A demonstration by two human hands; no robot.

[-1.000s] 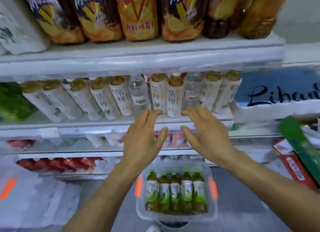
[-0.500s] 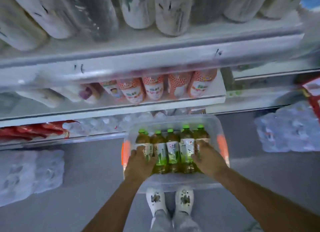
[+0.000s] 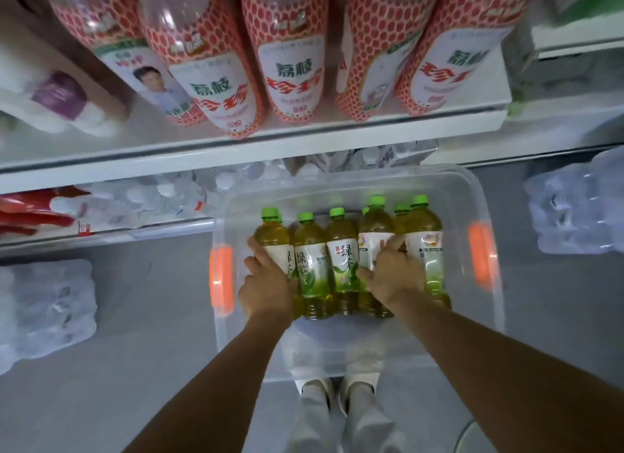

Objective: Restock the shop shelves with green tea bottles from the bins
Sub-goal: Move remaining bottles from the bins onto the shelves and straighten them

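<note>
Green tea bottles (image 3: 341, 260) with green caps stood upright in a tight row inside a clear plastic bin (image 3: 489, 321) on the grey floor (image 3: 152, 351), with a few more caps showing behind the row toward 12 o'clock. The left hand (image 3: 266, 283) gripped the leftmost bottle (image 3: 271, 234) at the 9 o'clock end of the row, fingers curled round its white label. The right hand (image 3: 391, 277) wrapped round the fourth bottle (image 3: 374, 233) toward 3 o'clock, its fingers pushed in between that one and its neighbour. An orange latch (image 3: 221, 277) sat on the bin's 9 o'clock side and another latch (image 3: 481, 255) on its 3 o'clock side. At 6 o'clock of the bin, white shoes (image 3: 314, 390) showed partly through its wall. At 12 o'clock a white shelf (image 3: 236, 148) carried large bottles with red honeycomb labels (image 3: 290, 67), and small water bottles (image 3: 152, 199) sat on the level below. Shrink-wrapped water packs lay on the floor, one pack (image 3: 47, 310) at 9 o'clock of the bin and a second pack (image 3: 574, 209) at 2 o'clock.
</note>
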